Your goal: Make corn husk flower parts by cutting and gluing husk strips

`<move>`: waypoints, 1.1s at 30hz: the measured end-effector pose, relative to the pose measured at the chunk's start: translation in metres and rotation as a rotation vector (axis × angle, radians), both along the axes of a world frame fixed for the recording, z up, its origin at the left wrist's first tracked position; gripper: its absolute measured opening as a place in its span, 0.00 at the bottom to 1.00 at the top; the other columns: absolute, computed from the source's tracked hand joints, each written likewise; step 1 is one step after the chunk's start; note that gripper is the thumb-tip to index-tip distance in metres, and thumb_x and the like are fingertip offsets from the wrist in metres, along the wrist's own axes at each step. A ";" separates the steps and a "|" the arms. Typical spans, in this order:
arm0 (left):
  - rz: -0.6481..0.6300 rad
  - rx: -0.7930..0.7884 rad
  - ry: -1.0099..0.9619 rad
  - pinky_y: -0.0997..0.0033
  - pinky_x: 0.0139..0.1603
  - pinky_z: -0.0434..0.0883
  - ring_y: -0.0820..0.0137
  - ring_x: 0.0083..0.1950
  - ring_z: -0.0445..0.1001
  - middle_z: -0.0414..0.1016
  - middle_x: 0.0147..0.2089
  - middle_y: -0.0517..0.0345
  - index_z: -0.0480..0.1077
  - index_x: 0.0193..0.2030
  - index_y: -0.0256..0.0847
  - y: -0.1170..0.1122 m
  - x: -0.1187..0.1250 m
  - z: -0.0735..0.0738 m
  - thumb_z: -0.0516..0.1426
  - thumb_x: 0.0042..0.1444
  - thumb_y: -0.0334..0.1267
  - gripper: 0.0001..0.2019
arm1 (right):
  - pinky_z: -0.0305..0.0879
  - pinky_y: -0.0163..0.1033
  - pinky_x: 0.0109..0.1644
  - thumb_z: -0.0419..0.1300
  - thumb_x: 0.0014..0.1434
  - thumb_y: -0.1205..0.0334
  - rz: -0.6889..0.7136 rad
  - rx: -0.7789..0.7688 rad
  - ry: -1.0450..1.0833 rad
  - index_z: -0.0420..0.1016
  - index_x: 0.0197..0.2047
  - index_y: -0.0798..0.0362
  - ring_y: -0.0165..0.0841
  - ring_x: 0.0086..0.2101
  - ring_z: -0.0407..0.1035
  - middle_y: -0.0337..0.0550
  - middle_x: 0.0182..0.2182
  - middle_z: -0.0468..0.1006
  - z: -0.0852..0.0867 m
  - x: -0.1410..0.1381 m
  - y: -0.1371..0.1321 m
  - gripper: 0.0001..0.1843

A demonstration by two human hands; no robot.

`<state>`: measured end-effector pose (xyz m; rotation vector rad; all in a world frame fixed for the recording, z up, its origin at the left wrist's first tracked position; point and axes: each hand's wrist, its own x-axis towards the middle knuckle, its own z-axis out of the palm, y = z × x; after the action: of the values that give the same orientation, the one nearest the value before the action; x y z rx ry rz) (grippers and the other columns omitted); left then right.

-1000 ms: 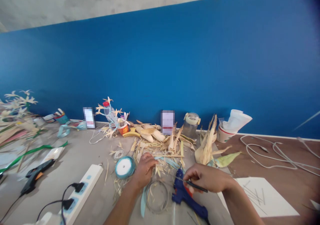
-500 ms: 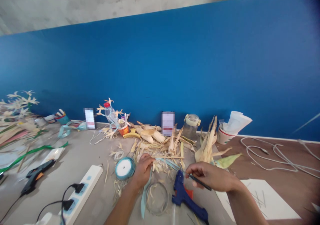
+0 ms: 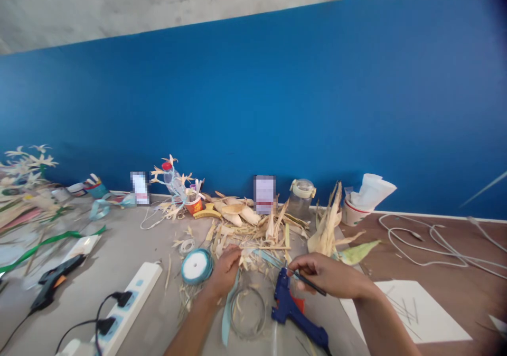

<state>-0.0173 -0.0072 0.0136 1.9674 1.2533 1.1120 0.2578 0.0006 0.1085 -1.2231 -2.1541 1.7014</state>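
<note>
My left hand (image 3: 226,272) is closed, thumb and fingertips pinched together at a light blue ribbon (image 3: 226,321), whose loose end hangs down towards me. From near these fingertips a light blue strip (image 3: 269,259) runs across to my right hand (image 3: 327,275). The right hand is also closed, around a slim dark-handled tool (image 3: 314,284); its exact kind is unclear. Directly below the right fingers lies a blue glue gun (image 3: 287,306). A coil of grey wire (image 3: 248,332) rests between my forearms. Left of my left hand sits a spool of teal ribbon (image 3: 197,266).
Dried corn husks (image 3: 237,213) and scraps cover the table's back. A jar (image 3: 301,197), paper cups (image 3: 352,213) and a phone (image 3: 264,193) stand by the blue partition. At left lie a power strip (image 3: 137,295) and a black glue gun (image 3: 59,282); paper (image 3: 431,319) lies at right.
My right hand has moved slightly left with the dark-handled tool, closer to my left hand. The left hand keeps its pinch in nearly the same place. The view has shifted a little.
</note>
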 end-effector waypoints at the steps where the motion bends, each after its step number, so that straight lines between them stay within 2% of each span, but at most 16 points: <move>1: -0.008 -0.023 0.004 0.63 0.41 0.67 0.66 0.37 0.68 0.70 0.31 0.55 0.69 0.26 0.41 -0.001 0.000 0.002 0.49 0.58 0.35 0.12 | 0.52 0.30 0.25 0.58 0.52 0.55 0.000 -0.004 0.006 0.74 0.37 0.56 0.26 0.21 0.56 0.35 0.19 0.67 0.001 0.000 0.000 0.14; 7: 0.020 -0.087 -0.018 0.66 0.37 0.65 0.68 0.32 0.66 0.65 0.25 0.59 0.61 0.21 0.42 -0.003 0.000 0.003 0.46 0.62 0.42 0.18 | 0.53 0.30 0.25 0.58 0.52 0.56 -0.025 -0.034 0.036 0.74 0.40 0.57 0.25 0.20 0.56 0.34 0.19 0.67 0.004 0.002 0.001 0.15; 9: 0.038 -0.128 -0.062 0.67 0.34 0.65 0.69 0.29 0.64 0.64 0.25 0.60 0.62 0.25 0.42 -0.003 0.000 0.001 0.47 0.62 0.45 0.16 | 0.53 0.30 0.25 0.58 0.52 0.55 -0.023 -0.038 0.051 0.73 0.40 0.57 0.25 0.20 0.56 0.34 0.19 0.67 0.003 0.003 0.001 0.16; 13: 0.054 -0.208 -0.208 0.67 0.31 0.64 0.69 0.26 0.62 0.61 0.23 0.64 0.64 0.40 0.42 -0.004 0.000 0.000 0.47 0.62 0.48 0.13 | 0.53 0.30 0.25 0.58 0.52 0.54 -0.009 -0.044 0.062 0.73 0.40 0.56 0.25 0.20 0.56 0.34 0.19 0.67 0.002 0.002 0.000 0.16; 17: 0.105 -0.242 -0.255 0.67 0.33 0.64 0.69 0.27 0.61 0.60 0.24 0.64 0.64 0.36 0.42 -0.003 -0.001 -0.001 0.47 0.61 0.49 0.14 | 0.53 0.30 0.25 0.58 0.53 0.54 -0.008 -0.046 0.060 0.73 0.40 0.57 0.25 0.20 0.56 0.34 0.19 0.67 0.001 0.000 0.001 0.16; 21: 0.197 -0.244 -0.284 0.66 0.36 0.65 0.68 0.30 0.65 0.65 0.25 0.61 0.66 0.30 0.41 0.000 -0.003 -0.005 0.49 0.59 0.51 0.16 | 0.53 0.30 0.25 0.58 0.52 0.56 -0.014 -0.039 0.041 0.73 0.41 0.57 0.25 0.21 0.56 0.34 0.19 0.67 0.000 -0.001 0.001 0.15; 23: 0.228 -0.209 -0.259 0.66 0.37 0.65 0.67 0.32 0.66 0.66 0.27 0.60 0.65 0.27 0.42 0.002 -0.004 -0.007 0.51 0.57 0.49 0.15 | 0.52 0.30 0.25 0.58 0.52 0.57 -0.007 -0.050 0.051 0.73 0.40 0.57 0.25 0.21 0.57 0.34 0.19 0.67 0.000 -0.002 0.000 0.14; 27: 0.264 -0.041 -0.164 0.66 0.38 0.66 0.67 0.32 0.65 0.66 0.28 0.59 0.65 0.24 0.41 0.004 -0.007 -0.011 0.51 0.56 0.43 0.13 | 0.51 0.29 0.24 0.61 0.52 0.55 0.045 -0.068 0.097 0.74 0.39 0.58 0.23 0.20 0.56 0.34 0.19 0.66 -0.001 -0.006 -0.002 0.16; 33: 0.325 0.130 -0.110 0.62 0.43 0.67 0.65 0.38 0.68 0.70 0.34 0.55 0.68 0.30 0.41 0.006 -0.008 -0.016 0.49 0.55 0.35 0.07 | 0.56 0.28 0.25 0.62 0.51 0.58 0.099 -0.211 0.141 0.74 0.41 0.57 0.24 0.21 0.62 0.35 0.21 0.70 -0.012 -0.010 -0.004 0.16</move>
<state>-0.0255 -0.0014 -0.0019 1.8043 1.5102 1.4720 0.2475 -0.0037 0.0965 -1.0205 -2.0263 2.0340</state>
